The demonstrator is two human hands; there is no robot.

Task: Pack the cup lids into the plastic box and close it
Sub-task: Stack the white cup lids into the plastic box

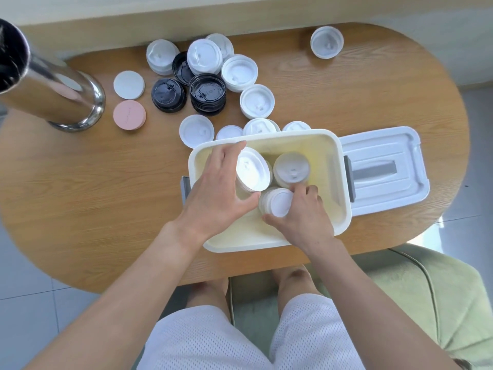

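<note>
An open cream plastic box [336, 182] stands at the table's near edge. Both my hands are inside it. My left hand [218, 190] grips a tilted stack of white cup lids [253, 170] at the box's left. My right hand [304, 212] holds a smaller stack of white lids [278, 202] lying on its side near the front. A third white stack [292, 168] rests in the box behind them. The box's white cover [384, 169] lies flat to the right, touching the box. Several white lid stacks [257, 101] and black lid stacks [208, 93] sit behind the box.
A shiny metal cylinder [53, 84] stands at the far left. Beside it lie a white disc [129, 84] and a pink disc [129, 115]. One white lid stack [326, 41] sits alone at the far right. A green seat [426, 295] is below the table's right end.
</note>
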